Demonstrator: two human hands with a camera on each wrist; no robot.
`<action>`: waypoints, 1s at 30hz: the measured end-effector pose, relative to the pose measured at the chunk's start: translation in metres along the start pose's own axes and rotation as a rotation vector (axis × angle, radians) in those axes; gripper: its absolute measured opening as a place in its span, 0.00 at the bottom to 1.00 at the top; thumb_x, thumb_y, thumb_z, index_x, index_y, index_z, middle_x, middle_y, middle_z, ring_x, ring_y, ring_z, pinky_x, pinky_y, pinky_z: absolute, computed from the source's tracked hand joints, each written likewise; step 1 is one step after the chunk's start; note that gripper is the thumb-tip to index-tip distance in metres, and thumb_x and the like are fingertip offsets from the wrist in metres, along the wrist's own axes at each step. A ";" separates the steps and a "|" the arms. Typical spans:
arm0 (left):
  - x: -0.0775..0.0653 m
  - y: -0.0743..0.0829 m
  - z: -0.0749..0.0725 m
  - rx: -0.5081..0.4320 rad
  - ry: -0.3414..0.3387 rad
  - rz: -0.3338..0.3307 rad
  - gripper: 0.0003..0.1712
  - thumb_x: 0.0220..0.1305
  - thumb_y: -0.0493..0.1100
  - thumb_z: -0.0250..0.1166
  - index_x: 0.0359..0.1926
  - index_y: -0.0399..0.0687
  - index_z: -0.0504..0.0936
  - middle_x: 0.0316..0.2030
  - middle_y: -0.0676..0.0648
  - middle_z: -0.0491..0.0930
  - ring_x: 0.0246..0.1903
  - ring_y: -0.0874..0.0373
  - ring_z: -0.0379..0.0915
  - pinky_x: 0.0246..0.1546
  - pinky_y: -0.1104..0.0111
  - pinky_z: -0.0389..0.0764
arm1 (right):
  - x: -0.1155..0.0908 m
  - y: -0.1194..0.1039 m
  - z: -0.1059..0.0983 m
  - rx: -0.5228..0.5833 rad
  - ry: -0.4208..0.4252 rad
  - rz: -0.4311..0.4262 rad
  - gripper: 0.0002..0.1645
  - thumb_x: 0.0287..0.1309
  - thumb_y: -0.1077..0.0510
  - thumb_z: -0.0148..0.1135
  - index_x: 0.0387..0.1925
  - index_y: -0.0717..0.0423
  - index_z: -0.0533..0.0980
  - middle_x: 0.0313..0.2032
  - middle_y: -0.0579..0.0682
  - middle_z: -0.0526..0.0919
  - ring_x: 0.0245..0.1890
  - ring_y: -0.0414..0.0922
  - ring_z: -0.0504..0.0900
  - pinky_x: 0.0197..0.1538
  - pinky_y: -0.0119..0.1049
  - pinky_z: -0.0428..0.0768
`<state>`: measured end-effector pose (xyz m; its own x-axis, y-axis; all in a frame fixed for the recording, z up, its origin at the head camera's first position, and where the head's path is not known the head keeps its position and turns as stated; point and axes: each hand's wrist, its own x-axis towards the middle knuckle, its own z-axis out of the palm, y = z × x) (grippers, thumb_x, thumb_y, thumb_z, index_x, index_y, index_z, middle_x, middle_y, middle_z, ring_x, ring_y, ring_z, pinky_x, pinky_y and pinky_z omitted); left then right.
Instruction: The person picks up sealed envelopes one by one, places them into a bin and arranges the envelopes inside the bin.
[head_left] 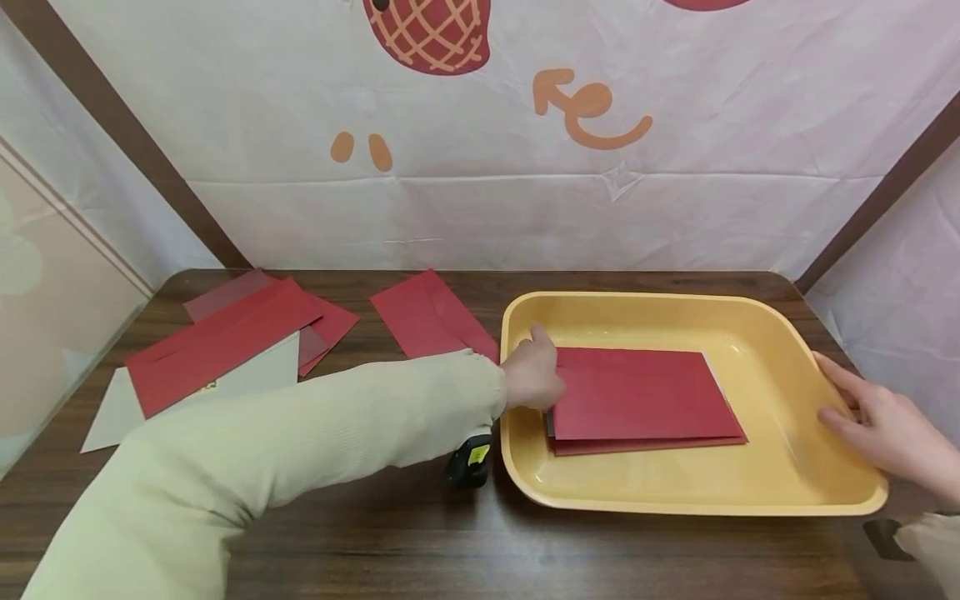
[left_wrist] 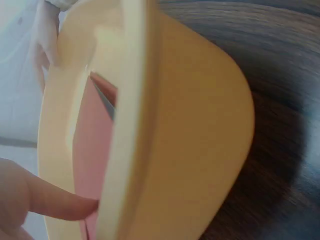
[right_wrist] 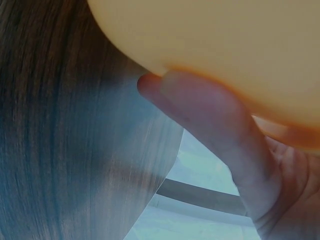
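Note:
A yellow plastic tray [head_left: 776, 417] stands on the table with a stack of red envelopes [head_left: 637, 396] lying flat inside. At its left wall, my left hand [head_left: 534, 375] reaches over the rim and touches the stack's left end; one finger points away toward the back. The left wrist view has a straight digit [left_wrist: 60, 205] against the envelopes, the other fingertips being hidden. My right hand [head_left: 873, 421] grips the tray's right rim. In the right wrist view, digits [right_wrist: 210, 107] press against the tray wall [right_wrist: 225, 45].
Several red envelopes [head_left: 225, 342] overlap a white one [head_left: 258, 375] on the left of the wooden table [head_left: 480, 550]. More red envelopes [head_left: 431, 317] lie beside the tray. A printed curtain [head_left: 487, 225] hangs behind the table's back edge.

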<state>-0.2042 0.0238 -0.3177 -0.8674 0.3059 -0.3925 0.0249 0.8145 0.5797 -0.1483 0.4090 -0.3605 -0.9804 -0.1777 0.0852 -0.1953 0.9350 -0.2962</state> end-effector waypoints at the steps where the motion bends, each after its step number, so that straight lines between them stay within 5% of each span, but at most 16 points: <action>1: 0.001 0.002 0.001 0.044 0.002 -0.012 0.44 0.58 0.35 0.60 0.68 0.30 0.44 0.43 0.38 0.72 0.29 0.54 0.68 0.27 0.70 0.68 | 0.000 0.000 0.000 0.000 0.002 -0.001 0.40 0.59 0.66 0.58 0.68 0.73 0.52 0.26 0.59 0.79 0.14 0.30 0.66 0.21 0.30 0.66; 4: 0.003 0.007 0.004 0.133 0.005 -0.056 0.39 0.58 0.38 0.62 0.65 0.33 0.52 0.46 0.38 0.69 0.36 0.51 0.70 0.32 0.68 0.70 | -0.001 0.001 0.001 0.002 0.004 -0.004 0.40 0.59 0.66 0.58 0.68 0.73 0.52 0.26 0.59 0.79 0.14 0.29 0.66 0.21 0.30 0.66; 10: 0.005 0.011 0.008 0.189 0.011 -0.090 0.32 0.60 0.39 0.62 0.60 0.34 0.57 0.45 0.39 0.66 0.35 0.52 0.69 0.30 0.68 0.69 | -0.001 0.001 0.001 0.001 0.002 -0.010 0.40 0.59 0.66 0.58 0.68 0.73 0.52 0.26 0.60 0.80 0.14 0.29 0.66 0.21 0.30 0.67; 25: -0.002 0.008 0.008 0.208 0.035 -0.004 0.35 0.59 0.37 0.61 0.63 0.31 0.55 0.47 0.37 0.64 0.28 0.53 0.68 0.24 0.70 0.67 | 0.000 0.000 -0.001 -0.005 -0.009 0.005 0.40 0.61 0.66 0.57 0.69 0.73 0.51 0.23 0.57 0.79 0.13 0.31 0.66 0.20 0.30 0.66; 30: -0.005 0.004 0.007 0.138 0.061 0.058 0.35 0.59 0.37 0.60 0.64 0.32 0.56 0.49 0.37 0.65 0.31 0.53 0.70 0.29 0.70 0.71 | -0.001 0.001 0.001 -0.010 0.002 -0.008 0.40 0.61 0.65 0.57 0.69 0.73 0.51 0.24 0.60 0.79 0.14 0.30 0.66 0.20 0.30 0.66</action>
<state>-0.1961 0.0287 -0.3187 -0.8909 0.3273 -0.3149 0.1401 0.8576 0.4949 -0.1479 0.4093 -0.3619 -0.9788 -0.1844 0.0894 -0.2025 0.9366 -0.2858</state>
